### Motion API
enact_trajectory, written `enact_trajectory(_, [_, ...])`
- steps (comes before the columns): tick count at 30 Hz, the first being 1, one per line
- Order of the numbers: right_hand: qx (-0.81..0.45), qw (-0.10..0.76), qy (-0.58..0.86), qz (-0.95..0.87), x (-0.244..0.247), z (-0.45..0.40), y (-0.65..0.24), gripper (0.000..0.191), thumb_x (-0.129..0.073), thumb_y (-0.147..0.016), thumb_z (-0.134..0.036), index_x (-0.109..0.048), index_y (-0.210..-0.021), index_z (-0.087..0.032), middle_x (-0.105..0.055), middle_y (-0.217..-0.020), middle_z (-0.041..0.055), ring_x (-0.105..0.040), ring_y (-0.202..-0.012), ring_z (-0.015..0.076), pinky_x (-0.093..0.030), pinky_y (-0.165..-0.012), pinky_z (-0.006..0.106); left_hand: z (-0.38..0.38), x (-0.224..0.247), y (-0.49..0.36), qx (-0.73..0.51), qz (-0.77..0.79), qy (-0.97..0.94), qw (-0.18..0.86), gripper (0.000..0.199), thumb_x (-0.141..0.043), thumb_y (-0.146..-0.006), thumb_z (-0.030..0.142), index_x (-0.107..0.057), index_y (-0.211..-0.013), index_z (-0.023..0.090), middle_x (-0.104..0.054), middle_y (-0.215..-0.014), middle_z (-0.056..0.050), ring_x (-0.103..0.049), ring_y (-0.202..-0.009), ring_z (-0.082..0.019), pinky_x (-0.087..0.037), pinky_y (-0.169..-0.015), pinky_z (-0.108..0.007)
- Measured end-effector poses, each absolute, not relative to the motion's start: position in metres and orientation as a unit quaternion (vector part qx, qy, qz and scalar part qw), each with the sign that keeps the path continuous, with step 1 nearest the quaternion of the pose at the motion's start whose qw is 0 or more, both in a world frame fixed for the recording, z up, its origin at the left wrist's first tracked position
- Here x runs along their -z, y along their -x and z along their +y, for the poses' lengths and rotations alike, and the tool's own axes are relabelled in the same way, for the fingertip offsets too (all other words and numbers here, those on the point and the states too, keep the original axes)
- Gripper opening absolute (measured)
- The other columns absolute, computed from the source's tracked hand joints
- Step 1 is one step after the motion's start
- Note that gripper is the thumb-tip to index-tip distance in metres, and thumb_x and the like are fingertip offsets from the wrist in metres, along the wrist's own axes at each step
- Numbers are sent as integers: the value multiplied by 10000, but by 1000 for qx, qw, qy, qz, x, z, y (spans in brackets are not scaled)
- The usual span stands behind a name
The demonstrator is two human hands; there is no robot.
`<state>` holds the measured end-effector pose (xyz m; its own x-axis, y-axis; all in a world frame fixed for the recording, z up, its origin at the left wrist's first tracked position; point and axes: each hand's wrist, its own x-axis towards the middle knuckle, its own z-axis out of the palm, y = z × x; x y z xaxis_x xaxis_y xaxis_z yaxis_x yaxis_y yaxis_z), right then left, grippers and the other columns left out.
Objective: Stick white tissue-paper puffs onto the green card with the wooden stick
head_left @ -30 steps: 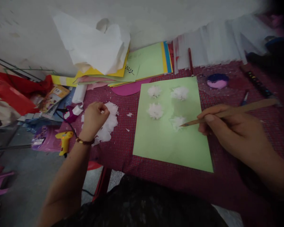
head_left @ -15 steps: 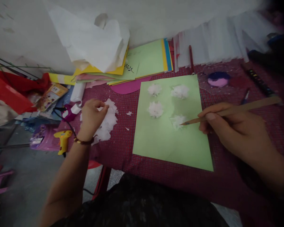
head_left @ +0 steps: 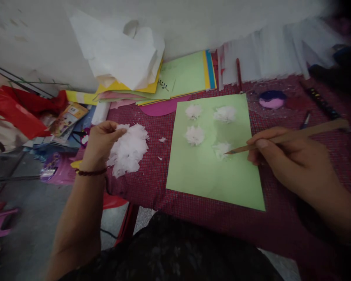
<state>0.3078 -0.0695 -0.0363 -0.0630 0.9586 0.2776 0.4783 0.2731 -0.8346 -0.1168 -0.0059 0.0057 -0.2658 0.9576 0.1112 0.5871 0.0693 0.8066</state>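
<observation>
My left hand [head_left: 103, 141] is at the upper left edge of a pile of ruffled white paper pieces [head_left: 130, 152], thumb and forefinger pinched on a white paper piece [head_left: 123, 127]. My right hand [head_left: 292, 156] grips a long pointed wooden stick [head_left: 283, 138], pencil-like in shape. Its tip rests at a small white paper flower [head_left: 221, 150] on a light green sheet [head_left: 204, 175]. Above that flower are a wide paper flower [head_left: 224, 114] and, to the left, two more, an upper one [head_left: 193, 112] and a lower one [head_left: 194, 135].
Paper scraps [head_left: 162, 139] lie between pile and sheet. Coloured papers [head_left: 190, 74] and a crumpled white sheet [head_left: 123, 58] are at the back. A purple-and-pink round object [head_left: 272, 99], a dark pen-like object [head_left: 323, 102] and clear plastic sleeves [head_left: 269, 50] lie right. My left wrist partly hides a yellow glue gun [head_left: 76, 164].
My left hand has moved left and slightly down, its fingers now pinching paper at the pile's edge. The view has shifted a little. My right hand and the stick stay at the same flower.
</observation>
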Motion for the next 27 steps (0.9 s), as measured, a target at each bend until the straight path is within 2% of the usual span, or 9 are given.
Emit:
enact_trajectory(5, [-278,420,535,-678,36,-70,-309,224,-523,-905,-323,-657,-755,-225,-660,-642,-6,-611,-539,126,-451,-491,263,-12,-18,120,-331,708,-562,271,192,-687,-753,375,-667,-695,192,-635,-665,-17,-513,-560,-108,-386,-509,-234])
enact_trajectory(8, [-282,421,535,-676,35,-69,-310,204,-529,-905,-315,-667,-786,-226,-661,-639,-6,-613,-546,133,-453,-506,271,-12,-19,122,-295,719,-575,258,146,-691,-754,300,-686,-660,188,-620,-621,-20,-491,-544,-111,-374,-498,-236])
enact_trajectory(10, [-282,421,534,-677,35,-68,-310,204,-528,-906,-309,-666,-779,-227,-663,-651,-4,-617,-562,135,-457,-522,275,-14,-18,121,-291,716,-582,252,74,-691,-753,260,-730,-766,198,-619,-632,-14,-483,-542,-108,-367,-495,-232])
enact_trajectory(13, [-278,421,531,-681,35,-68,-311,242,-527,-906,-291,-651,-709,-225,-669,-690,1,-615,-567,129,-445,-522,279,-22,-19,111,-295,682,-597,303,328,-719,-739,255,-724,-1065,224,-638,-706,-15,-507,-568,-108,-402,-521,-232])
enact_trajectory(16, [-276,419,535,-680,36,-69,-310,227,-536,-907,-282,-659,-727,-221,-661,-703,-4,-604,-561,120,-435,-522,279,-33,-20,89,-272,634,-615,382,485,-748,-713,234,-658,-1190,246,-644,-786,-16,-550,-622,-115,-435,-547,-231])
enact_trajectory(19, [-291,419,524,-683,36,-69,-310,184,-531,-918,-262,-663,-798,-217,-649,-705,-14,-607,-584,113,-455,-558,270,-40,-16,62,-219,598,-624,453,464,-716,-727,218,-604,-1176,240,-652,-826,-17,-608,-698,-141,-483,-607,-258])
enact_trajectory(21, [-303,420,521,-679,35,-70,-310,184,-523,-927,-259,-656,-808,-212,-639,-682,-21,-601,-574,107,-458,-554,262,-41,-7,47,-182,576,-637,479,368,-685,-730,214,-586,-1084,216,-651,-835,-19,-622,-728,-151,-499,-645,-282])
enact_trajectory(24, [-312,420,528,-669,34,-70,-309,170,-523,-932,-277,-653,-851,-204,-621,-614,-33,-587,-539,109,-452,-524,255,-42,9,32,-128,563,-689,438,213,-642,-739,205,-557,-935,197,-612,-812,-5,-574,-690,-132,-463,-620,-276])
enact_trajectory(27, [-306,418,530,-672,33,-70,-309,173,-530,-928,-294,-656,-857,-199,-630,-618,-28,-589,-539,113,-449,-515,255,-45,18,27,-97,573,-732,357,190,-625,-750,172,-524,-907,200,-550,-751,27,-499,-628,-114,-399,-568,-258])
